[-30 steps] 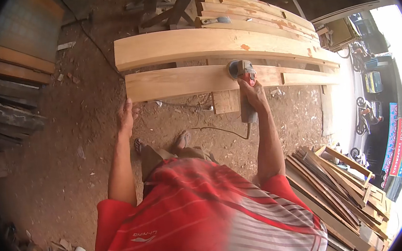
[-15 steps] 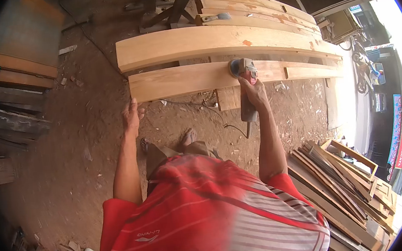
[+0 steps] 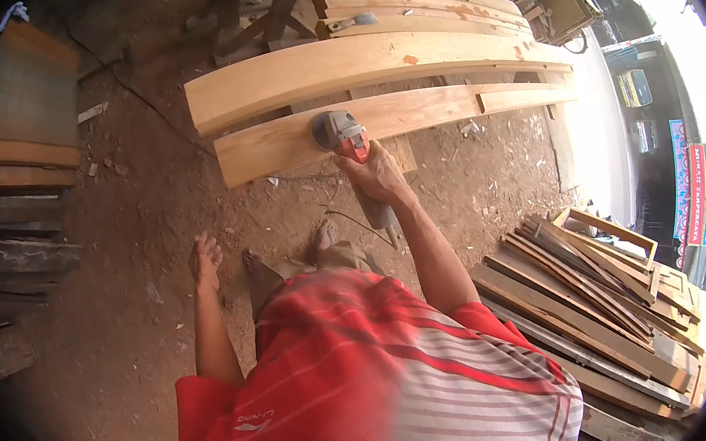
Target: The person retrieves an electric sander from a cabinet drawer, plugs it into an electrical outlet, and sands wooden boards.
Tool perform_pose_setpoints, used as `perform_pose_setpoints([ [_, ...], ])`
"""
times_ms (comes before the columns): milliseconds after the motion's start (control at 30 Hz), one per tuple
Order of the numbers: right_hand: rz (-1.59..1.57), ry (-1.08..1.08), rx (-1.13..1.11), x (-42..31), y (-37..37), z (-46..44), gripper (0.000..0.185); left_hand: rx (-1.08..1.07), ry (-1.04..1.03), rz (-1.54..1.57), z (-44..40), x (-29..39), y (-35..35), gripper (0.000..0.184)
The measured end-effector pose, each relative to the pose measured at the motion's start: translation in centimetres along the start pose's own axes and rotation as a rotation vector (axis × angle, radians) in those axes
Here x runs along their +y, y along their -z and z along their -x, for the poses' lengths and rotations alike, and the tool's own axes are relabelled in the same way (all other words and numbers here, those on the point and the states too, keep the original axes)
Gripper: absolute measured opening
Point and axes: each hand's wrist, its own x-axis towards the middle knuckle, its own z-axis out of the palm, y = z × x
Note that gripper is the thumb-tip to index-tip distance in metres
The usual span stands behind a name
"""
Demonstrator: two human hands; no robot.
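Note:
My right hand is wrapped round a red and grey power tool, whose round head lies on the near wooden beam. This beam runs from left to right and has a narrower part at its right. Off the beam's left end, my left hand hangs over the dirt floor, its fingers loosely curled and touching nothing. Beyond the near beam lies a second, wider beam. A cord hangs from the tool's rear end.
Several more planks lie at the back, with a scraper on them. A heap of timber is at the lower right. Panels with a handle stand at the left. A dark cable crosses the floor.
The power tool has moved left along the near beam with my right hand. My left hand has come off the beam's left end and dropped toward my body.

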Motion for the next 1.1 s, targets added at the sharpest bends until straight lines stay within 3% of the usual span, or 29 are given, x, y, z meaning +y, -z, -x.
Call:
perform_pose_setpoints([
  [67,-0.022,-0.09,0.047,2.2,3.7,-0.3,0.057,0.112,0.084,-0.052,-0.2,-3.9,4.0,0.065],
  [200,-0.107,-0.097,0.295,8.9,10.1,-1.9,0.069,0.276,0.224,-0.238,3.1,-9.1,9.8,0.057],
  [367,-0.144,-0.271,0.4,16.8,15.3,-3.5,0.06,0.318,0.312,-0.186,7.0,-12.3,11.3,0.052],
  [467,-0.133,-0.253,0.395,13.4,13.9,-1.6,0.057,0.287,0.338,-0.225,6.1,-12.1,10.8,0.052],
  [533,-0.202,-0.141,0.32,10.9,10.2,-1.0,0.066,0.256,0.32,-0.253,4.0,-11.6,10.8,0.052],
  [633,-0.115,-0.044,0.181,4.0,4.2,1.6,0.067,0.123,0.213,-0.343,0.8,-9.7,10.2,0.053],
  [700,-0.067,-0.004,0.071,-0.8,0.0,3.1,0.074,0.06,0.088,-0.185,-0.5,-8.2,9.3,0.053],
  [867,0.076,0.085,-0.097,-7.3,-6.6,3.9,0.085,0.075,0.078,-0.196,2.3,-1.2,4.1,0.059],
  [1000,0.088,0.071,-0.083,-5.8,-5.2,3.2,0.086,-0.005,0.057,-0.207,2.4,-2.5,5.2,0.067],
  [1100,-0.005,0.005,0.012,-3.6,0.3,3.1,0.08,-0.005,0.09,-0.199,2.7,-2.9,4.3,0.072],
])
